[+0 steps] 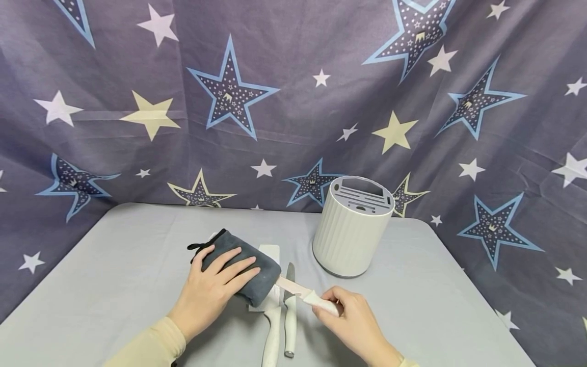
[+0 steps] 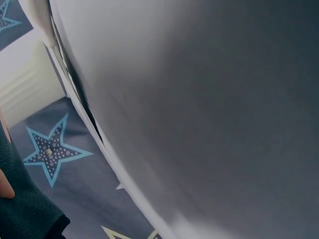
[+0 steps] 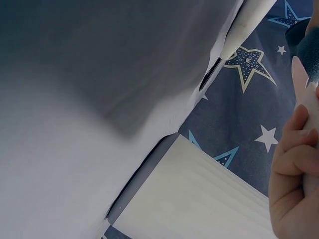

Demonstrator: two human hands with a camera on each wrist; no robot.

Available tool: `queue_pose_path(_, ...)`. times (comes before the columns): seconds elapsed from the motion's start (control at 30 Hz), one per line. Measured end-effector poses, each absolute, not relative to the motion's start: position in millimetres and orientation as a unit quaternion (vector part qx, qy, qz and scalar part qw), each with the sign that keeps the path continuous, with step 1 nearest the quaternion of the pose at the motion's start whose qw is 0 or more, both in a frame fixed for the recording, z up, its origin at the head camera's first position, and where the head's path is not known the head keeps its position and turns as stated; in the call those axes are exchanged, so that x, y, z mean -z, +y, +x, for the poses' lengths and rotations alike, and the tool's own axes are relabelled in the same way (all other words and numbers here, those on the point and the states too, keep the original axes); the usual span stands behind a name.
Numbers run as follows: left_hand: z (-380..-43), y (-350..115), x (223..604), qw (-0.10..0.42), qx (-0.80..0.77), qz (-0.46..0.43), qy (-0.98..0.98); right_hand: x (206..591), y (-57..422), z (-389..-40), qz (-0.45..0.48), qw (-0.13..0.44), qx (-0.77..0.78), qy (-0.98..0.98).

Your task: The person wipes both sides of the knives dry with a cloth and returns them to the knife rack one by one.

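Observation:
In the head view my left hand (image 1: 213,285) holds a dark grey cloth (image 1: 247,255) with a black edge and loop, fingers spread across its top; the thumb is hidden. My right hand (image 1: 350,318) grips the white handle of a knife (image 1: 300,290) with a pale pink blade. The blade's front part is hidden by the cloth. Below them on the table lie a broad-bladed knife (image 1: 272,331) and a narrower knife (image 1: 291,318), both white-handled. The right wrist view catches my curled fingers (image 3: 294,164) around the handle. At the left wrist view's edge, the cloth (image 2: 25,204) appears with one fingertip.
A ribbed white knife block (image 1: 346,237) with a slotted grey top stands at the back right of the grey-covered table (image 1: 412,285). Behind the table hangs a star-patterned curtain (image 1: 293,127). Part of a white object (image 1: 212,236) peeks out behind the cloth.

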State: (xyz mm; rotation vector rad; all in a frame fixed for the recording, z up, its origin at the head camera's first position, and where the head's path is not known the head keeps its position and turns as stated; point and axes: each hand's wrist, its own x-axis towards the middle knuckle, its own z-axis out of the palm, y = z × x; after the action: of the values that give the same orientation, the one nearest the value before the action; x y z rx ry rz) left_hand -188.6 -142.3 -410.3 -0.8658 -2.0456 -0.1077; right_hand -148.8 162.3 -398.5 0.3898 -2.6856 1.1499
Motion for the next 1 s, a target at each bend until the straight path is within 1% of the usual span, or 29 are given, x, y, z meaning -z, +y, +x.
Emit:
queue_pose_path(0.3,-190.9,-145.1,408.7,0.443,0.047,-0.341,-0.828,396.5,163.6,-149.1,0.132,0.101,-0.386,-0.907)
queue_pose_path(0.57,-190.1,-141.0,405.4,0.463,0.050,-0.347,-0.814,396.3,163.0,-150.0,0.137,0.108,-0.380,-0.909)
queue_pose_path(1.0,-187.3,-132.1,405.2,0.475,0.054,-0.358,-0.802,396.6,159.5,-153.5,0.141,0.096,-0.367,-0.915)
